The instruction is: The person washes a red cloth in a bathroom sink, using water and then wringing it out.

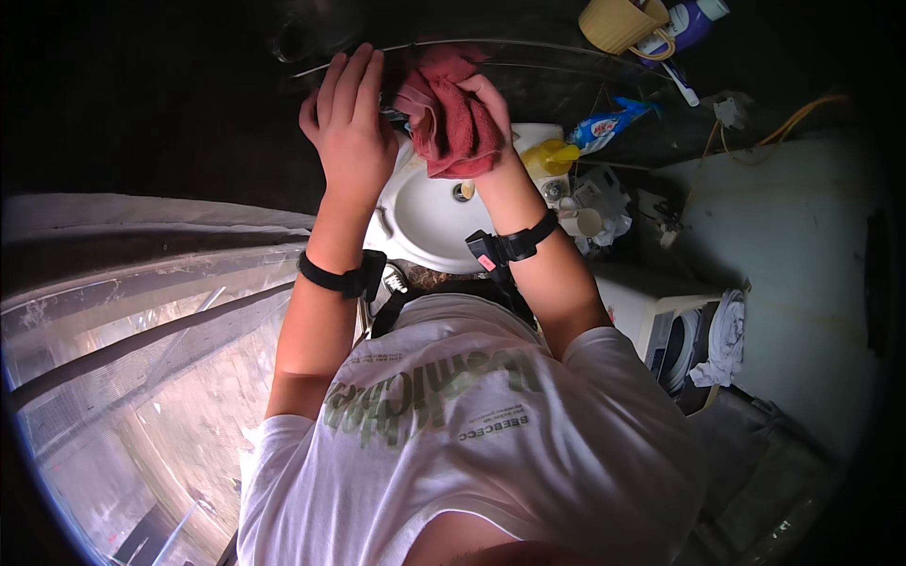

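Note:
My right hand point(489, 108) is closed round a bunched red towel point(458, 127) above the white washbasin point(436, 226). A dimmer red patch lies just beyond the towel and looks like its reflection in a dark glossy panel point(547, 71). My left hand point(351, 123) is raised to the left of the towel, its fingers stretched out against the dark background near the panel's thin edge. Whether its fingertips touch the panel I cannot tell. The towel hides part of my right fingers and the back of the basin.
Right of the basin stand a yellow bottle point(550, 158), a blue packet point(604, 127) and a white cup point(581, 223). A beige cup point(618, 24) and a purple bottle point(694, 21) are at the far right. A white front-loading machine point(675, 344) carries a cloth point(725, 335).

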Motion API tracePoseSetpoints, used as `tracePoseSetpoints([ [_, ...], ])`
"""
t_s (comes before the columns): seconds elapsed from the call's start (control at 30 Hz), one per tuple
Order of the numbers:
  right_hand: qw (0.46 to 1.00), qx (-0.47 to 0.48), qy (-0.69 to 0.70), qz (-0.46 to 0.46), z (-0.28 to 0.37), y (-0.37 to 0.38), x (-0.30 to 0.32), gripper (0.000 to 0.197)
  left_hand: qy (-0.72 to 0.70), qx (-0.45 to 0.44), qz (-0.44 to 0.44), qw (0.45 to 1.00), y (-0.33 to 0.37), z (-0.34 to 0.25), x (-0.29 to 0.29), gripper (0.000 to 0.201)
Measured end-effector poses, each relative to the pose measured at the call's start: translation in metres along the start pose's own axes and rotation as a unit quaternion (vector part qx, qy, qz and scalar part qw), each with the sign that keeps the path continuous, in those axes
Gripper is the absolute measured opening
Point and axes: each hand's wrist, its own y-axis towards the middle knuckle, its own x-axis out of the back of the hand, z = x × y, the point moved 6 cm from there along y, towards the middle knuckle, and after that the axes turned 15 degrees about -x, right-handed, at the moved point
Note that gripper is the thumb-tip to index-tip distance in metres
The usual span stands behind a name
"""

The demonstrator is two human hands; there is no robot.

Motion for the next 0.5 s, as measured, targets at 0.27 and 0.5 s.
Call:
tracePoseSetpoints([
  [0.27,0.973,0.123,0.067,0.182,0.089,-0.025,0.041,0.049,0.013,-0.011,-0.007,1.000,0.000,-0.002,-0.002,0.079],
  [0.5,0.971,0.094,0.095,0.196,0.107,-0.016,0.040,0.054,0.010,-0.002,0.009,1.000,0.000,-0.002,0.004,0.076],
])
